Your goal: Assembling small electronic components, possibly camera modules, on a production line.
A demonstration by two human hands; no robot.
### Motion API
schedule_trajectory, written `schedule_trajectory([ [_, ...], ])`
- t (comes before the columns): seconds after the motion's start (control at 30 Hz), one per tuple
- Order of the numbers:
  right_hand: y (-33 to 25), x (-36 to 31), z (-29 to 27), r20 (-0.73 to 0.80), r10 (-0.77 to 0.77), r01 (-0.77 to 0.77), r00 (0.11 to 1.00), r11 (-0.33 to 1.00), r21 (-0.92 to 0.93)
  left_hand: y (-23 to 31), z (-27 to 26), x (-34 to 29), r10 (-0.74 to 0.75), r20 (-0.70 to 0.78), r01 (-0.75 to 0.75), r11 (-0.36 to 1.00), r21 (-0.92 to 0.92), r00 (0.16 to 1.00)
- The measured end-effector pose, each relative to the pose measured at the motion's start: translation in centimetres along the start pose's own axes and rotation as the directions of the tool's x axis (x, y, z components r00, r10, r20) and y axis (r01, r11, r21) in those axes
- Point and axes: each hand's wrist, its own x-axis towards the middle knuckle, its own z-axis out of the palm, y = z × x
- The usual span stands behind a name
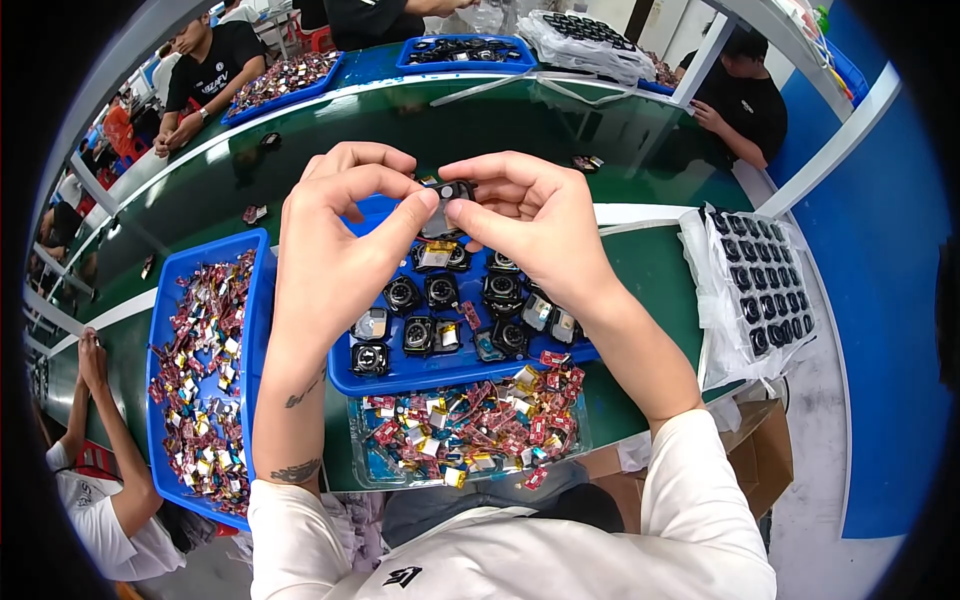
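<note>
Over the blue tray (400, 381), I hold up a small black watch case (447, 192) between both hands. My left hand (345, 225) pinches its left side with thumb and index finger. On the other side, the thumb and fingers of my right hand (545, 225) grip it, covering part of its edge. A greyish face shows between the thumbs. Several black watch cases lie in the tray below, among them a round-centred one (403, 294) and one with a yellow-taped battery (435, 256).
A clear tray (585, 440) heaped with red circuit boards and batteries sits nearest me. Left stands a blue bin (262, 330) of similar parts; right, a foam tray (715, 330) with rows of black cases. Beyond runs a green conveyor belt (340, 150). Co-workers sit around.
</note>
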Motion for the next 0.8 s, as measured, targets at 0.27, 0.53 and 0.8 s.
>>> schedule_trajectory([
  [0.27, 0.02, -0.12, 0.04, -0.008, -0.039, 0.039, 0.999, 0.999, -0.006, 0.11, 0.08, 0.11, -0.008, 0.032, 0.007, 0.999, 0.04, 0.999],
  [0.53, -0.13, -0.4, 0.21, 0.009, -0.08, 0.081, 0.997, 0.994, -0.074, 0.42, 0.1, -0.14, -0.022, 0.015, 0.021, 1.0, 0.023, 1.0],
  [0.8, 0.16, -0.51, 0.43, -0.009, -0.11, 0.109, 0.994, 0.992, -0.069, 0.3, 0.3, -0.07, -0.022, 0.009, 0.022, 1.0, 0.003, 1.0],
])
